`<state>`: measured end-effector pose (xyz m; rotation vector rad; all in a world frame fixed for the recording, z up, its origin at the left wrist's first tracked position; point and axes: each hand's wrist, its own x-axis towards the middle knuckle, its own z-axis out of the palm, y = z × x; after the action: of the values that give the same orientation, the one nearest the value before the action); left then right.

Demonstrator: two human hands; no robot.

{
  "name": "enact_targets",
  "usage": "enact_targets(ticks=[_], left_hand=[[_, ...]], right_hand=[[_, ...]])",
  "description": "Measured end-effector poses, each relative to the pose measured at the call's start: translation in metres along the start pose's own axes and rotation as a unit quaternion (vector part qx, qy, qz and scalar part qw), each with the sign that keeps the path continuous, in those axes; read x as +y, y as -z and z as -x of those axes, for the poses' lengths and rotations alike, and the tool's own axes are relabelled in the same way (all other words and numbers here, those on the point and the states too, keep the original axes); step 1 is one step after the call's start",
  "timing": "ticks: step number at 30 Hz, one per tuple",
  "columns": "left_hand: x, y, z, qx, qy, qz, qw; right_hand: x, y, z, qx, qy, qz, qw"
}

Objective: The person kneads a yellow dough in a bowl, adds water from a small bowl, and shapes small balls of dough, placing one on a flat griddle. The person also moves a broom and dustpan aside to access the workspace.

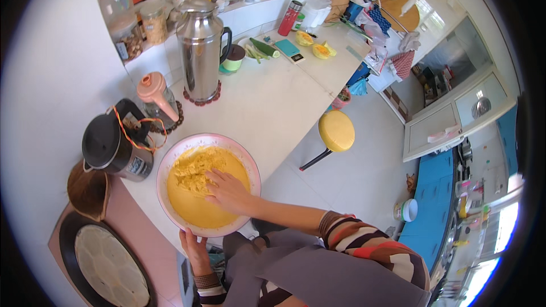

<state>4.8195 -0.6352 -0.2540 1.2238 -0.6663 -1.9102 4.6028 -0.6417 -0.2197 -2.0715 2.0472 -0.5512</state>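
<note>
On the near end of the table sits a white enamel-like basin (163, 187) with a pink rim. It holds a yellow doughy mass (185, 204), smooth along the near side and rough and broken up at the far left. My right hand (226, 192) lies palm down on this mass, fingers apart and fingertips at the edge of the rough part; nothing is held in it. At the basin's near rim, my left hand (195, 247) grips from outside, the thumb up against the edge. Part of the left fingers is hidden under the basin.
Left of the basin stand a black-lidded electric kettle (102, 145), a glass jug (160, 102) with a pink lid, and a steel thermos jug (198, 51). Farther back are a cucumber (264, 47), a kitchen scale (290, 50) and cut squash (320, 51). A yellow stool (337, 131) stands right.
</note>
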Motion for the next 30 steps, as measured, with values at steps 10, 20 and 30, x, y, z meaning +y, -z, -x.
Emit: enact_targets(ticks=[10, 20, 30], left_hand=[[0.014, 0.029, -0.019, 0.053, -0.080, -0.017, 0.995], [0.075, -0.021, 0.010, 0.028, -0.293, -0.155, 0.943], [0.027, -0.063, 0.032, 0.063, -0.375, -0.215, 0.900]], right_hand=[[-0.019, -0.001, 0.011, 0.070, -0.062, 0.029, 0.995], [-0.011, -0.036, 0.013, 0.042, 0.025, -0.091, 0.995], [0.002, -0.014, 0.035, 0.276, 0.056, 0.063, 0.958]])
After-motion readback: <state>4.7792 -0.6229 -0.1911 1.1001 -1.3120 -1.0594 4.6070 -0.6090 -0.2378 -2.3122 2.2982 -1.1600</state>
